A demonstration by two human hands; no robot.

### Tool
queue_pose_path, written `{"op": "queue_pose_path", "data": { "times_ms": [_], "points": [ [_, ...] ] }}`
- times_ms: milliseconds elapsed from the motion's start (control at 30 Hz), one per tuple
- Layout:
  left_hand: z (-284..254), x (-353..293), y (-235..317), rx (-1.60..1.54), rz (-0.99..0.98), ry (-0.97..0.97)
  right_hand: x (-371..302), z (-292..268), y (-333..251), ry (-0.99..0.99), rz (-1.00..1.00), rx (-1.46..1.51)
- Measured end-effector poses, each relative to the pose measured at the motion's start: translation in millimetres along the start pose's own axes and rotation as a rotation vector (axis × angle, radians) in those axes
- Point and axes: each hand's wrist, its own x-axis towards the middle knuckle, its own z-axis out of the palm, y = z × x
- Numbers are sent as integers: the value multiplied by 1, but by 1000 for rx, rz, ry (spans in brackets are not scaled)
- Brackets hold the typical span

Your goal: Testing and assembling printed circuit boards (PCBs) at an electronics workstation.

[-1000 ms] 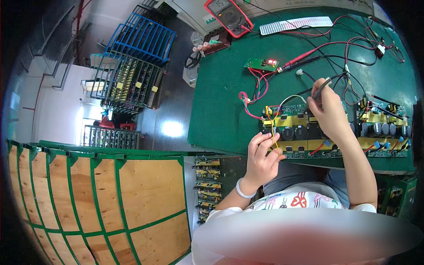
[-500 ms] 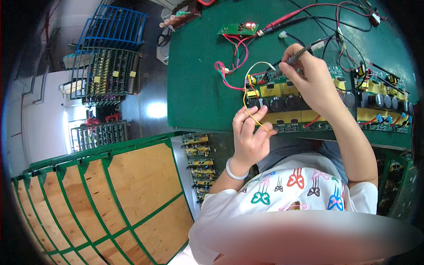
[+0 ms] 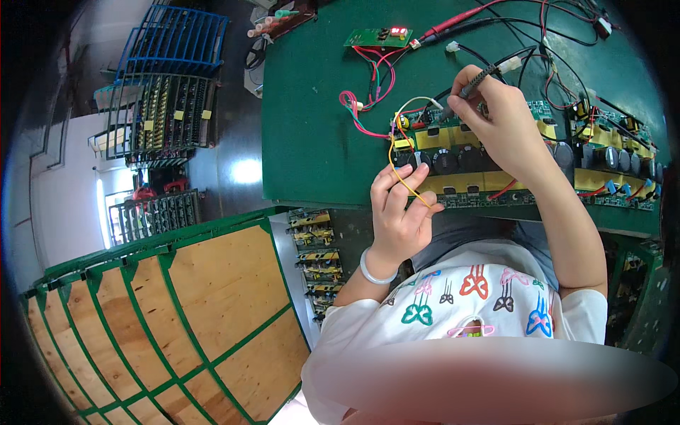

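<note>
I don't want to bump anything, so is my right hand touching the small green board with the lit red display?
Apart. The head view shows green tabletop between right hand and small green board.

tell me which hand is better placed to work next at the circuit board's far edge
Probably the right hand: it holds a dark pen-like tool near the far edge of the circuit board. The left hand is by the near edge, holding a yellow wire.

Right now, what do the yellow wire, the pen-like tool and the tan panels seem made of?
Yellow wire: likely smooth plastic coating, judging by its bright, even colour; core hidden.
Pen-like tool: perhaps rubber or plastic, from its dark, textured grip.
Tan panels: probably plywood, matt, with knots and grain.
</note>
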Motion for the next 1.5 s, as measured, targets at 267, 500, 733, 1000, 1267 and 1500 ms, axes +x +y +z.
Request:
{"op": "queue_pose_path", "data": {
  "times_ms": [267,500,733,1000,1267,1500],
  "points": [
    [-4,3,5,-39,-28,-4,1,2,-1,25,-22,-53],
    [-7,5,7,-32,-21,-6,-1,2,1,19,10,-30],
    [-7,5,9,-36,-18,4,1,3,6,27,-26,-66],
    [-8,7,12,-17,-25,4,0,4,10,13,-29,-81],
    [-16,14,16,29,-7,-68,-12,-7,-3,166,-201,44],
    [-37,57,22,-263,-68,-53,-24,-117,-17,146,-120,560]
  ]
}}
